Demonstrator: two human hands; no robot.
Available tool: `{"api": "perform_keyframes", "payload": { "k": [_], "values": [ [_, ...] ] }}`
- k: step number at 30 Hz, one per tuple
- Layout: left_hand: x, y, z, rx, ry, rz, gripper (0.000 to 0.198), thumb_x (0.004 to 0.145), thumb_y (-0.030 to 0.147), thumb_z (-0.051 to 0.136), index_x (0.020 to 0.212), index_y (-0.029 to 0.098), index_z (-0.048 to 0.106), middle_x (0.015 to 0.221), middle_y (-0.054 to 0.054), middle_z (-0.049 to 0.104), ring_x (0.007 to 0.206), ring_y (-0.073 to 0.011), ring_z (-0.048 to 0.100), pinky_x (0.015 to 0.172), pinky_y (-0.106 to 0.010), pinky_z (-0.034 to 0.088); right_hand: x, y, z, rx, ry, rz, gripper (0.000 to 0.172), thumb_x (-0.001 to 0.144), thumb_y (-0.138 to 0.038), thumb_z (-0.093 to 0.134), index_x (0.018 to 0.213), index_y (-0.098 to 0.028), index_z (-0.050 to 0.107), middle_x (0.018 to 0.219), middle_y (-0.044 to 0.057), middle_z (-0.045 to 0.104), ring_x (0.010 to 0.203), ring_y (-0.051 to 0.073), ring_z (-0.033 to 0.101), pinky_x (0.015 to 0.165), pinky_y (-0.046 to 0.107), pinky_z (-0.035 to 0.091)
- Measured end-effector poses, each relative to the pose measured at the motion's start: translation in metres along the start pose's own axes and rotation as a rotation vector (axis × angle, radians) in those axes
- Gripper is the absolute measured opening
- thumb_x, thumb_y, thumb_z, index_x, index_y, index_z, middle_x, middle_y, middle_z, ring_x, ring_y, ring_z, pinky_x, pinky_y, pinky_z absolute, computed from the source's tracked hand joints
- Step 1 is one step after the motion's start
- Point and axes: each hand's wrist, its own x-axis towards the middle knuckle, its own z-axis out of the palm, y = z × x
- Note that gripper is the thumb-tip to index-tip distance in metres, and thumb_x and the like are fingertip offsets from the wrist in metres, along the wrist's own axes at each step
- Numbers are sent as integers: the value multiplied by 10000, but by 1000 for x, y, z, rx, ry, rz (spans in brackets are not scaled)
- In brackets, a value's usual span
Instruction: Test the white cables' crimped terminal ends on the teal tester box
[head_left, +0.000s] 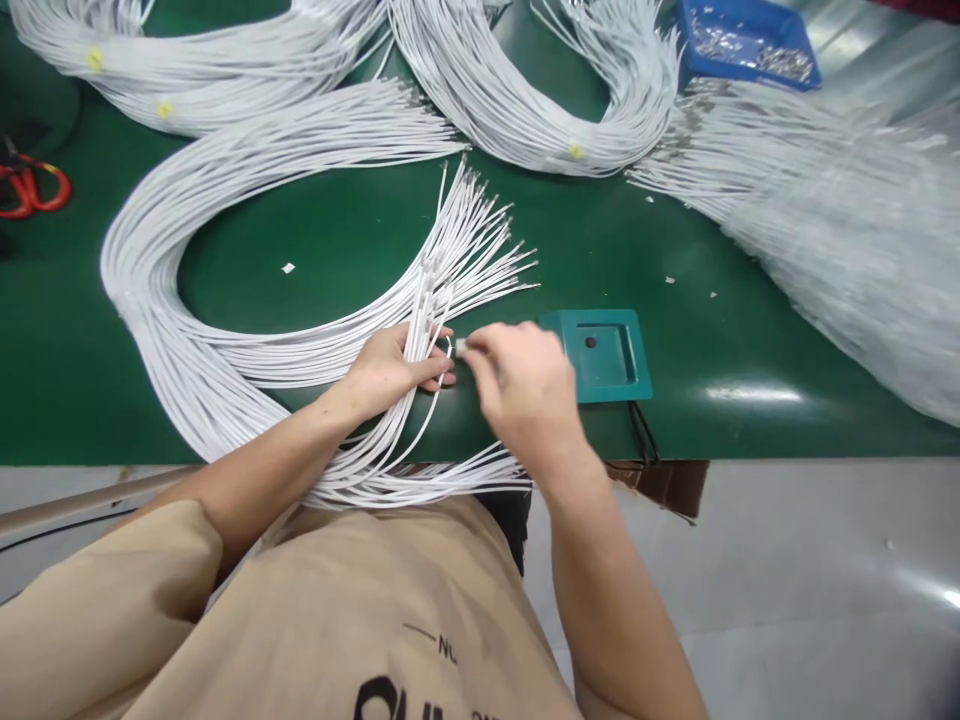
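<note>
My left hand [401, 368] is closed around several white cables [420, 330], whose tips point up and away from me. One cable end bends right from this hand toward a small pale piece [460, 347]. My right hand [521, 380] pinches that piece between thumb and fingertips; it looks like a connector, though most of it is hidden. The rest of the white cable bundle [142, 260] curves over the green table at the left. More cable ends [480, 470] hang at the table's front edge, below my hands.
A teal tray [643, 375] is right of my right hand. Farther back lie other cable bundles [517, 120], a blue bin [686, 50] of small metal parts and plastic-wrapped cables [847, 220]. Red-handled scissors [34, 190] rest at the far left.
</note>
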Motion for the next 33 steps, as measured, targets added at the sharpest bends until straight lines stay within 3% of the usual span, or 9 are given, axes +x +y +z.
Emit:
{"api": "perform_keyframes", "payload": {
  "k": [3, 7, 11, 16, 18, 20, 22, 27, 33],
  "values": [
    [-3, 2, -8, 49, 8, 79, 493, 653, 224, 763, 1118, 134, 626, 746, 3, 675, 637, -131, 651, 616, -237, 517, -14, -25, 16, 33, -125, -166, 192, 928, -191, 434, 865, -168, 614, 846, 64, 664, 805, 209, 533, 717, 339, 352],
    [-8, 4, -12, -57, -112, 57, 504, 683, 294, 766, 1138, 143, 611, 735, 2, 659, 654, -131, 641, 607, -225, 487, -30, -51, 33, -35, -220, -288, 191, 876, -93, 435, 809, -151, 604, 800, 87, 643, 833, 239, 545, 715, 356, 375],
    [-10, 1, -13, -53, -159, 76, 344, 674, 320, 788, 944, 141, 672, 745, -15, 665, 651, -107, 605, 625, -212, 469, -44, -64, 36, -89, -280, -218, 177, 849, -62, 457, 806, -120, 619, 778, 125, 652, 851, 270, 578, 711, 369, 408],
    [-15, -3, -15, 5, -105, 114, 331, 736, 398, 735, 965, 159, 715, 744, -17, 662, 707, -119, 595, 682, -223, 463, -41, -54, 14, 43, -487, -27, 139, 852, -194, 558, 779, -149, 667, 639, 86, 663, 621, 215, 608, 604, 322, 399],
    [-21, -2, -14, 61, -108, 157, 347, 727, 400, 741, 975, 158, 722, 765, -25, 676, 736, -139, 608, 719, -244, 469, -28, -40, 1, 149, -352, 181, 220, 888, -276, 531, 758, -170, 673, 670, 80, 683, 610, 191, 608, 603, 307, 393],
    [-27, 0, -11, 91, -111, 170, 381, 692, 398, 767, 978, 151, 718, 790, -36, 694, 751, -166, 627, 738, -273, 483, -12, -25, -8, 364, -49, 373, 238, 907, -358, 509, 852, -195, 672, 728, 36, 691, 645, 153, 604, 632, 278, 407],
    [-35, 2, -7, 98, -115, 162, 415, 659, 387, 792, 985, 147, 703, 765, -33, 698, 727, -180, 640, 730, -292, 496, 1, -14, -10, 587, 109, 431, 212, 849, -391, 585, 831, -192, 656, 679, -5, 662, 623, 127, 581, 625, 252, 414],
    [-39, 8, -5, -74, -107, 228, 296, 708, 339, 767, 912, 171, 634, 786, -2, 676, 731, -145, 649, 713, -251, 492, 8, -13, 8, 1000, 150, 422, 199, 786, -345, 640, 688, -172, 622, 640, -22, 638, 587, 106, 566, 582, 223, 425],
    [-30, 11, -5, -99, -48, 342, 315, 625, 252, 822, 708, 154, 534, 657, 42, 574, 633, -99, 571, 635, -216, 444, 1, -25, 13, 1128, 127, 468, 190, 762, -344, 665, 709, -164, 696, 603, -25, 607, 541, 86, 490, 547, 223, 389]
  ]
}}
